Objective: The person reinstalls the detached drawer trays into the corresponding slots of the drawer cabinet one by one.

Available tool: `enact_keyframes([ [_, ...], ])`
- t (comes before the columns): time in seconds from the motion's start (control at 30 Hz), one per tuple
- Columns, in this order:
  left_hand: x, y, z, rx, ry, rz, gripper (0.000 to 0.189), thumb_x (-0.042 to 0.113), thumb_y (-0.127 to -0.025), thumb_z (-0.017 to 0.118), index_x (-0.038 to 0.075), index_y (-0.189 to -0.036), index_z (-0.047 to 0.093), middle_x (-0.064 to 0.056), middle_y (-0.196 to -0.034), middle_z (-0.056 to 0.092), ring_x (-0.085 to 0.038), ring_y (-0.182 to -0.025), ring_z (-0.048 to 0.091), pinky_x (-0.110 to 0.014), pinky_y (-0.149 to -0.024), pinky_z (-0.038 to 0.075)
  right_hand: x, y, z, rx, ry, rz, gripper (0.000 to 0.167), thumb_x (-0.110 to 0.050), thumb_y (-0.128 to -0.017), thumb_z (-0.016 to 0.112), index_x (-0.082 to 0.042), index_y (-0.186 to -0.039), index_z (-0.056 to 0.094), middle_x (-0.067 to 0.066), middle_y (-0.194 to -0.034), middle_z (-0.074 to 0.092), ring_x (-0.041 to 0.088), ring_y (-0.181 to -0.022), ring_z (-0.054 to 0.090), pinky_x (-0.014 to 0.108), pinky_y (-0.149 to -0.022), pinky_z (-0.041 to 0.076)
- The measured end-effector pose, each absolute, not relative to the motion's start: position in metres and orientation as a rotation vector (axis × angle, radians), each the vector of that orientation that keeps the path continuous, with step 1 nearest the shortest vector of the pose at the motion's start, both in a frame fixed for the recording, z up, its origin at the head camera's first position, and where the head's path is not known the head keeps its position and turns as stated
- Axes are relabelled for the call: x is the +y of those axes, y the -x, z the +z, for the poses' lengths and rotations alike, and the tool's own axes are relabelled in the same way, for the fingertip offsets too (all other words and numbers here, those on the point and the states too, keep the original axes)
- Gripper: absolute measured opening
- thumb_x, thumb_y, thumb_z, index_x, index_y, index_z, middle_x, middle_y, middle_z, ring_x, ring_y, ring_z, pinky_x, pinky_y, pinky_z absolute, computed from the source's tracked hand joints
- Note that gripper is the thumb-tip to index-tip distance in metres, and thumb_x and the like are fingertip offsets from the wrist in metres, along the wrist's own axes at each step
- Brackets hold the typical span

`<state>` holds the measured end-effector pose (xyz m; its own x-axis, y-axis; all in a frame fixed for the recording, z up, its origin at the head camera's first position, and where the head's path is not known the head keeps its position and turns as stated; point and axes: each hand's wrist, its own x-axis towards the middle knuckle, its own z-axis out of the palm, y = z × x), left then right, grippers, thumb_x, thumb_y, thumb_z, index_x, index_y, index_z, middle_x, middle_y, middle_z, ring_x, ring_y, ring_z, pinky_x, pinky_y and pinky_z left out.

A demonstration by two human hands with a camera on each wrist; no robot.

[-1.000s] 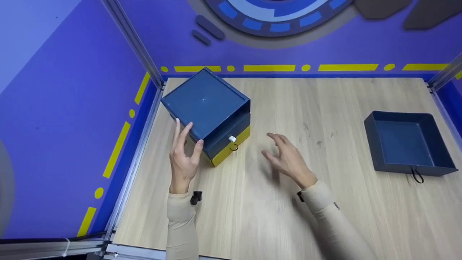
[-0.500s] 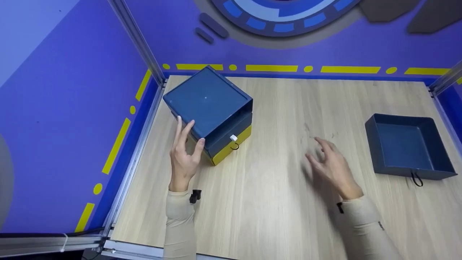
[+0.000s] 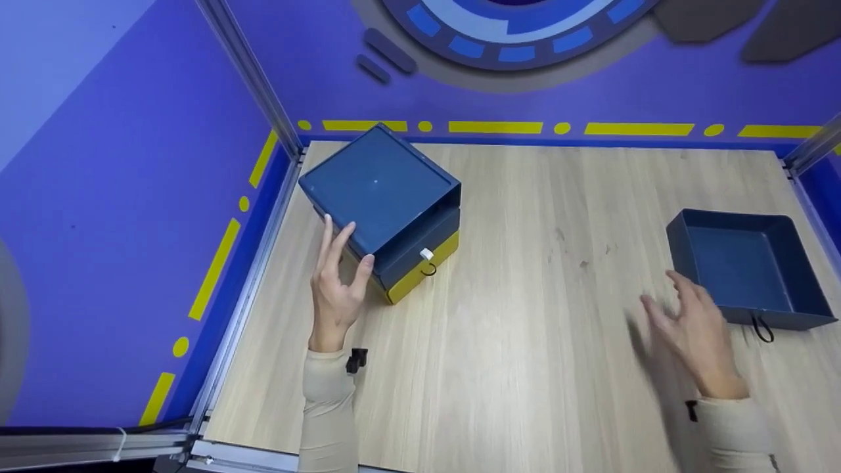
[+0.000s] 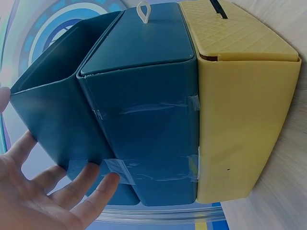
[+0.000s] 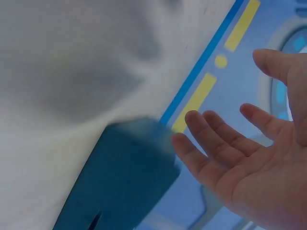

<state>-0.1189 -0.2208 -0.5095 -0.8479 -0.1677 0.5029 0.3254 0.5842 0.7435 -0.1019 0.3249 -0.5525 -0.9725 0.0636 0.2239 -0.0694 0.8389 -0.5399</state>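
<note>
A drawer box (image 3: 378, 190) of stacked units stands at the left, turned at an angle. Its top dark blue unit has a hollow front opening. Below it is a closed dark blue drawer with a white loop pull (image 4: 144, 12), and lowest a yellow unit (image 4: 247, 124) with a black loop. My left hand (image 3: 335, 289) rests against the top unit's near left side, fingers extended and spread. My right hand (image 3: 700, 335), fingers loosely bent and holding nothing, is beside a loose dark blue drawer (image 3: 778, 318); in the head view it overlaps the drawer's near left corner.
The wooden tabletop (image 3: 525, 295) stretches between the box and the loose drawer. Purple panels (image 3: 131, 197) with yellow dashes bound the back and left. A metal rail (image 3: 243, 309) follows the left edge. The loose drawer's black loop pull (image 3: 762, 327) faces the near side.
My right hand has swept rightward across the table, from near the drawer box to the loose drawer. The left hand keeps its place against the box.
</note>
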Motion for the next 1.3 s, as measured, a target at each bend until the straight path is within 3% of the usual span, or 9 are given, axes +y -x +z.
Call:
enact_keyframes([
  [0.1,-0.221,0.119,-0.510,-2.281,0.128,-1.216,0.059,0.027,-0.101,0.071,0.020,-0.157,0.055,-0.014,-0.177,0.024,-0.037,-0.159,0.036,-0.065,-0.122,0.037,0.343,0.096,-0.551,-2.778,0.100,0.798,0.062,-0.030,-0.101,0.070,0.004,-0.150,0.052,0.040,-0.127,0.061,0.057,-0.108,0.060,0.070,-0.084,0.045],
  [0.27,-0.221,0.119,-0.510,-2.285,0.115,-1.219,0.058,0.028,-0.101,0.071,0.022,-0.157,0.055,-0.012,-0.177,0.025,-0.036,-0.159,0.037,-0.065,-0.122,0.038,0.366,0.087,-0.548,-2.669,0.265,0.771,0.053,-0.026,-0.100,0.069,0.003,-0.144,0.060,0.033,-0.115,0.070,0.051,-0.101,0.065,0.052,-0.081,0.042],
  [0.47,-0.220,0.119,-0.511,-2.289,0.118,-1.219,0.058,0.027,-0.101,0.071,0.021,-0.156,0.056,-0.013,-0.177,0.025,-0.037,-0.159,0.037,-0.066,-0.122,0.037,0.397,0.079,-0.547,-2.661,0.536,0.684,0.053,-0.027,-0.106,0.055,0.005,-0.149,0.054,0.037,-0.126,0.066,0.055,-0.115,0.061,0.067,-0.097,0.042],
  [0.63,-0.220,0.118,-0.510,-2.286,0.111,-1.223,0.058,0.027,-0.101,0.071,0.021,-0.156,0.056,-0.014,-0.177,0.025,-0.038,-0.158,0.038,-0.066,-0.121,0.038,0.420,0.075,-0.552,-2.729,0.785,0.706,0.058,-0.026,-0.108,0.042,0.003,-0.159,0.043,0.041,-0.135,0.059,0.057,-0.125,0.054,0.069,-0.104,0.039],
  [0.8,-0.221,0.119,-0.510,-2.292,0.112,-1.216,0.058,0.028,-0.101,0.070,0.021,-0.156,0.055,-0.014,-0.177,0.025,-0.036,-0.158,0.038,-0.064,-0.122,0.039,0.432,0.077,-0.563,-2.839,0.856,0.688,0.063,-0.027,-0.109,0.045,0.001,-0.164,0.033,0.042,-0.145,0.051,0.060,-0.131,0.049,0.072,-0.111,0.037],
  [1.0,-0.220,0.119,-0.509,-2.285,0.118,-1.225,0.058,0.028,-0.101,0.071,0.021,-0.157,0.055,-0.012,-0.178,0.024,-0.036,-0.159,0.037,-0.065,-0.123,0.037,0.435,0.081,-0.571,-2.867,0.843,0.678,0.064,-0.028,-0.109,0.049,0.001,-0.164,0.033,0.040,-0.152,0.046,0.059,-0.140,0.043,0.070,-0.117,0.034],
  [1.3,-0.220,0.119,-0.510,-2.289,0.108,-1.215,0.058,0.028,-0.101,0.071,0.021,-0.157,0.055,-0.013,-0.178,0.025,-0.037,-0.159,0.037,-0.066,-0.121,0.038,0.427,0.078,-0.579,-2.816,0.701,0.660,0.055,-0.019,-0.105,0.064,0.009,-0.149,0.045,0.042,-0.140,0.052,0.058,-0.132,0.049,0.070,-0.112,0.038],
])
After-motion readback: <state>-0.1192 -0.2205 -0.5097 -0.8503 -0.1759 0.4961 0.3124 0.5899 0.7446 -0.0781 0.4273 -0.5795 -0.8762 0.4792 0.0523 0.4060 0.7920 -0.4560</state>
